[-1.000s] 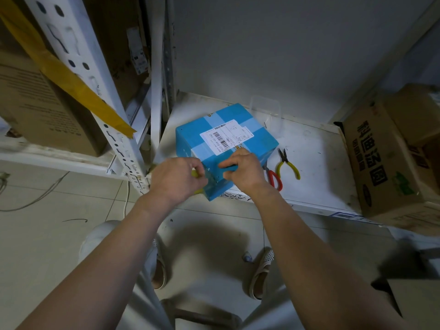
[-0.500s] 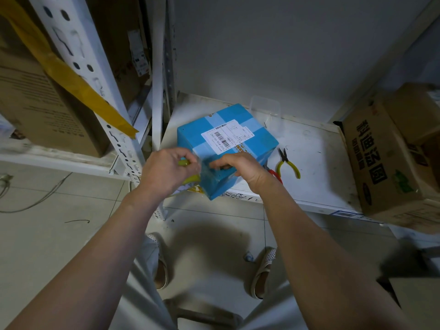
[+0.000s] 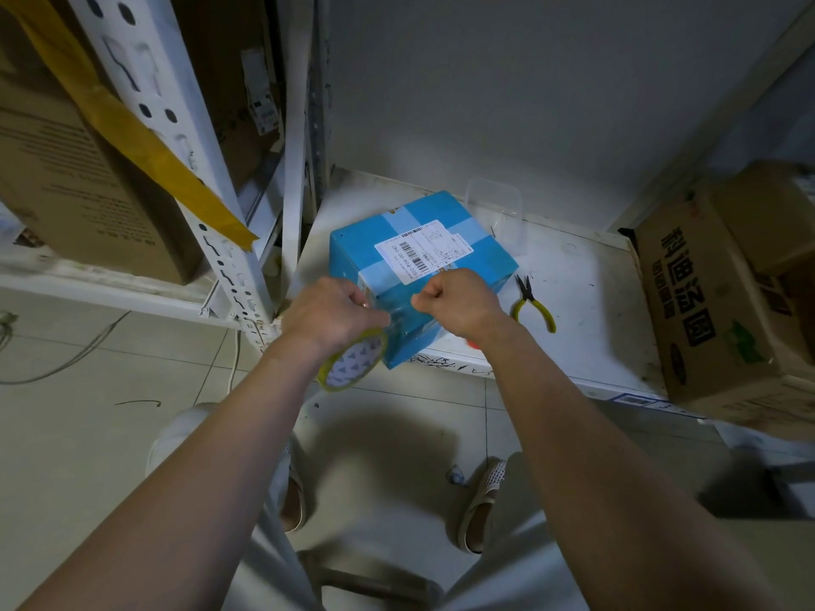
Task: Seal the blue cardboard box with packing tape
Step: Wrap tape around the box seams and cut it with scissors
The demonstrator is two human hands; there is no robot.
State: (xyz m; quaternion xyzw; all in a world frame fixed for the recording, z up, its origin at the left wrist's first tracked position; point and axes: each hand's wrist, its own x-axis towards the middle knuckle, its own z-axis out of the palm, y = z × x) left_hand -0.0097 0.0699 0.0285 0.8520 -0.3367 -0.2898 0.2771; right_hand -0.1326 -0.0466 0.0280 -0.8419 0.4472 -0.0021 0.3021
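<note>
A blue cardboard box [image 3: 375,253] with a white barcode label sits on the front left of a white shelf [image 3: 586,310], its near corner over the shelf edge. Clear tape bands cross its top. My left hand [image 3: 330,313] holds a roll of packing tape [image 3: 353,363] with a yellowish rim, hanging below the hand by the box's near corner. My right hand [image 3: 458,302] is curled into a fist at the box's near top edge and pinches the end of a clear tape strip stretched between the two hands. The strip itself is barely visible.
Yellow-handled pliers [image 3: 531,306] lie on the shelf right of the box, and a bit of red handle [image 3: 474,344] shows under my right wrist. A clear plastic tub [image 3: 494,200] stands behind the box. Brown cartons [image 3: 714,302] sit at right, a white rack post [image 3: 211,240] at left.
Both hands drew apart along the box's near edge. The tape roll, earlier hidden in my left hand, now hangs in sight below it.
</note>
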